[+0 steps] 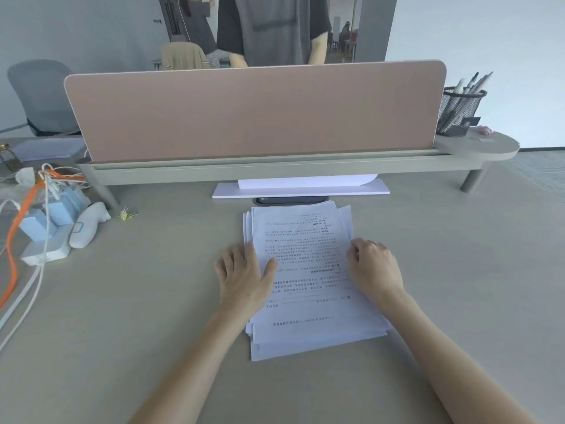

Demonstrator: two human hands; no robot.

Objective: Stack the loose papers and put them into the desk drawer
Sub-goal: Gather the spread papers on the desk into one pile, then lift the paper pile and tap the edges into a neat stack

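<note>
A rough pile of printed white papers [305, 261] lies on the grey desk [122, 316] in front of me, its sheets fanned out of line at the edges. My left hand [244, 276] presses against the pile's left edge, thumb lying on the top sheet and fingers spread. My right hand [374, 267] rests on the pile's right edge with its fingers curled down over the sheets. No drawer is in view.
A pink divider panel [253, 114] on a grey shelf crosses the desk's far side. A white flat board [301, 189] and a dark device lie under it. A mesh pen cup [460, 110] stands far right. Cables, blue boxes and a power strip [49, 228] sit left. A person stands behind.
</note>
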